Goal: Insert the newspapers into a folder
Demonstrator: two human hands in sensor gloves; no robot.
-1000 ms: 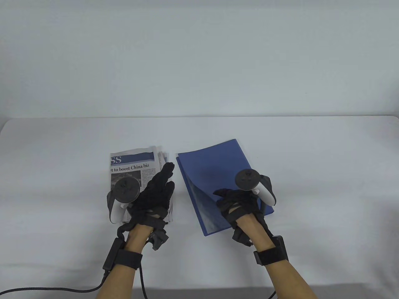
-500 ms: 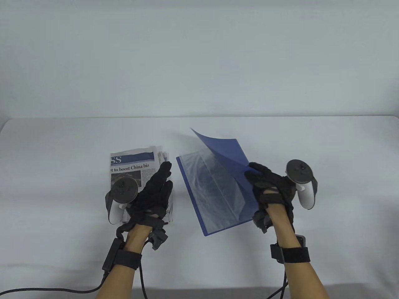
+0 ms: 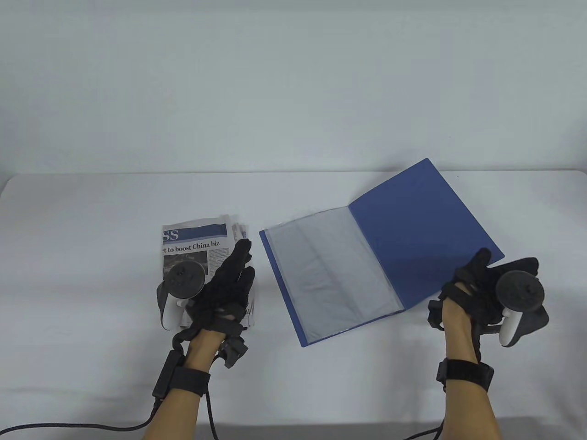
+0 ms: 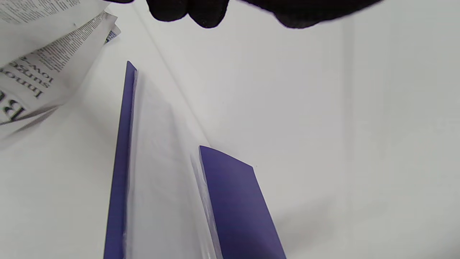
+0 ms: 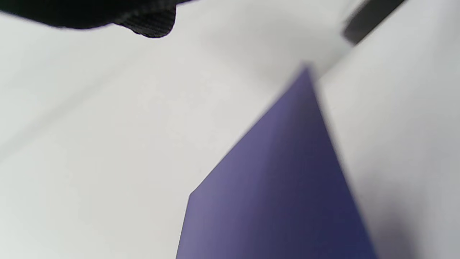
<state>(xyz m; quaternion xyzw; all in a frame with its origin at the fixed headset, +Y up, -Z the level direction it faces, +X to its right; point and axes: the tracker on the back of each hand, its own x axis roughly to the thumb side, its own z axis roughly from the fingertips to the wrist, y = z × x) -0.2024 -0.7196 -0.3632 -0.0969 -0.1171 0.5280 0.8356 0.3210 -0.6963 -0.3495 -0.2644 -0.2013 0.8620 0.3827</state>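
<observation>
Blue plastic display folder (image 3: pixel 380 247) lying open at table centre-right, gloved right hand (image 3: pixel 477 288) pinching its raised cover's corner, gloved left hand (image 3: pixel 224 286) resting flat, fingers extended, on folded printed newspapers (image 3: pixel 195 247) just beside it

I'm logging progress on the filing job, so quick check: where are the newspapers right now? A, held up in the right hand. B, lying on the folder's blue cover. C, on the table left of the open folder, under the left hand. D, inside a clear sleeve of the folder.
C: the newspapers lie beside the open folder, with the left hand resting on them.
</observation>
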